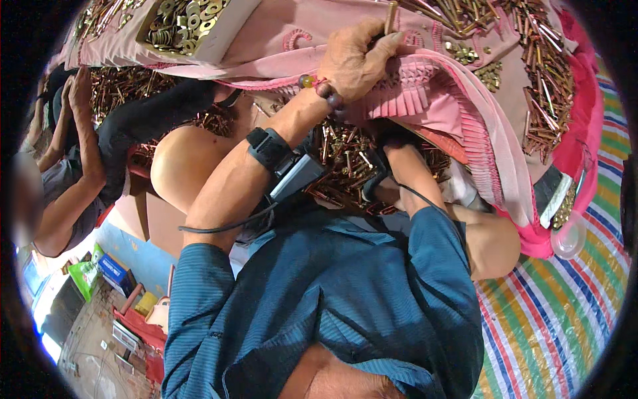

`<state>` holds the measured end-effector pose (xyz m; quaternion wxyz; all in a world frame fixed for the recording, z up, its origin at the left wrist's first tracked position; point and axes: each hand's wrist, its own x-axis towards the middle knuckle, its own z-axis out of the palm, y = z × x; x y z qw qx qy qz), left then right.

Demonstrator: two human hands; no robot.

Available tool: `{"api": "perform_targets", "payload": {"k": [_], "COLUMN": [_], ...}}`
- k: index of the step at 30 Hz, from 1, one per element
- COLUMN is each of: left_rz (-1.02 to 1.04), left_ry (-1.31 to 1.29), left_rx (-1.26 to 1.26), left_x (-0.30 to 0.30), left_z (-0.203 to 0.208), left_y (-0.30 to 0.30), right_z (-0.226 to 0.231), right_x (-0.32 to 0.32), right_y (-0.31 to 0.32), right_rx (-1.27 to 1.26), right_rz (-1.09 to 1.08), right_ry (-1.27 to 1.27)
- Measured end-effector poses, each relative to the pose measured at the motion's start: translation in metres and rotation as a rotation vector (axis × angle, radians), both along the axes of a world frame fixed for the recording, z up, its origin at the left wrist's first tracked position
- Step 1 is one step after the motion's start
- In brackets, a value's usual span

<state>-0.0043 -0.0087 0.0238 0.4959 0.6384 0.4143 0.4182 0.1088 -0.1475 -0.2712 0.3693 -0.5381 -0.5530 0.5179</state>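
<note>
At the fingertips of your left hand stands a coppery bolt, pinched by the thumb; loose bolts lie rightward. I can't tell your hidden right hand's state. Seemingly you're handling one bolt; the next move calls for a firm pinch.

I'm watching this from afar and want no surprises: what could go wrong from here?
The copper-coloured bolt in the left hand could slip and get lost among the loose bolts below. The right forearm runs toward the pink pleated cloth, right hand hidden, so a snag there might go unnoticed. Tugging the cloth might disturb the open box of washers.
</note>
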Motion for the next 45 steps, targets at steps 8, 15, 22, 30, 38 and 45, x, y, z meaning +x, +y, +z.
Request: {"api": "perform_targets", "payload": {"k": [8,15,22,30,38,45], "left_rz": [-0.023,-0.034,-0.058,-0.045,-0.099,-0.061], "left_ry": [-0.010,-0.008,0.044,-0.131,-0.202,-0.485], "left_rx": [0.056,-0.030,0.010,-0.155,-0.328,-0.329], "left_x": [-0.004,-0.004,-0.004,0.004,0.004,0.015], "left_z": [-0.001,-0.001,0.002,0.002,0.006,-0.003], "left_y": [0.003,0.000,0.002,-0.003,-0.007,-0.010], "right_z": [0.013,0.025,0.035,0.044,0.054,0.024], "right_x": [-0.011,-0.012,-0.009,-0.006,0.012,0.006], "right_y": [0.017,0.020,0.026,0.025,0.016,-0.060], "right_rx": [-0.112,-0.208,-0.289,-0.381,-0.486,0.379], "right_rz": [0.122,0.229,0.324,0.440,0.529,0.211], "right_ry": [-0.161,-0.306,-0.469,-0.668,-0.890,-0.648]}}
